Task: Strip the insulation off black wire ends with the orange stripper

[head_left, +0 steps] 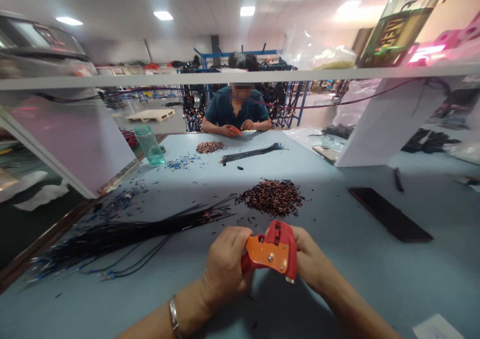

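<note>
A red and orange wire stripper (270, 255) is held above the front of the table. My left hand (227, 259) is wrapped round its left side, with a metal bracelet on the wrist. My right hand (305, 254) is closed against the tool's right side, its fingertips mostly hidden behind the red body. Just beyond the tool lies a heap of short copper-and-black wire scraps (272, 197). To the left stretches a bundle of black wires (150, 227), with bare copper at the near-heap ends and blue tips at the other.
A dark phone (390, 214) lies at the right. Blue bits (120, 201) are scattered at the left, near a green bottle (149, 146). Opposite, a person (237, 109) holds a red tool. A white shelf (232, 77) spans overhead; a smaller wire bundle (251, 153) lies farther back.
</note>
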A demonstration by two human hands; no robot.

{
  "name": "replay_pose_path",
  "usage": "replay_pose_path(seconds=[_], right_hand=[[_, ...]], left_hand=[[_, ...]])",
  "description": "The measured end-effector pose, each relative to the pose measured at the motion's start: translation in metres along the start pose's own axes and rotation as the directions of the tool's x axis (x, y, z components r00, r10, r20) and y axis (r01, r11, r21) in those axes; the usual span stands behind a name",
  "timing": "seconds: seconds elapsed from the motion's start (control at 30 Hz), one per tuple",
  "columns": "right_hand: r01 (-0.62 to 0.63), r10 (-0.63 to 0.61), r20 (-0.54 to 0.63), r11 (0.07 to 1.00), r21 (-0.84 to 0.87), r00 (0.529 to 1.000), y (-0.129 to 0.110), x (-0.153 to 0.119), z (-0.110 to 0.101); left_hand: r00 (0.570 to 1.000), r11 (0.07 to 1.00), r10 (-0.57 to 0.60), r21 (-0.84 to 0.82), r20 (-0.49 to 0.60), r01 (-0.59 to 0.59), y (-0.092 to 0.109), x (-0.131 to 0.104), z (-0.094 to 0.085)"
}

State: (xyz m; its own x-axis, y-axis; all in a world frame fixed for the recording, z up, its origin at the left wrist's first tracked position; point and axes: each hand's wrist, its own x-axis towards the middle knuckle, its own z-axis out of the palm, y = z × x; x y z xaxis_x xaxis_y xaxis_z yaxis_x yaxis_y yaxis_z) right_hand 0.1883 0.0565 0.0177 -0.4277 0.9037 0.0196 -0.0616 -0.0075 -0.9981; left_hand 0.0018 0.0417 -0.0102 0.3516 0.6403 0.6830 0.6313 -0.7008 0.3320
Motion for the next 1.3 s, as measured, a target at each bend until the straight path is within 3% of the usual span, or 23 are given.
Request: replay_pose_path(seconds=[0.73, 1.3], right_hand=[[0.042, -0.043, -0.026, 0.999, -0.032, 0.999, -0.0070, 0.0007, 0.0000], [-0.051, 0.053, -0.051, 0.998, 0.036, 0.997, -0.0050, 0.0026, 0.0078]], left_hand=[[0.998, 0.998, -0.005, 0.064, 0.067, 0.001, 0.0007, 0.0010, -0.0028], [0.995, 0.997, -0.071, 0.045, 0.073, 0.068, -0.0039, -0.0043, 0.0013]])
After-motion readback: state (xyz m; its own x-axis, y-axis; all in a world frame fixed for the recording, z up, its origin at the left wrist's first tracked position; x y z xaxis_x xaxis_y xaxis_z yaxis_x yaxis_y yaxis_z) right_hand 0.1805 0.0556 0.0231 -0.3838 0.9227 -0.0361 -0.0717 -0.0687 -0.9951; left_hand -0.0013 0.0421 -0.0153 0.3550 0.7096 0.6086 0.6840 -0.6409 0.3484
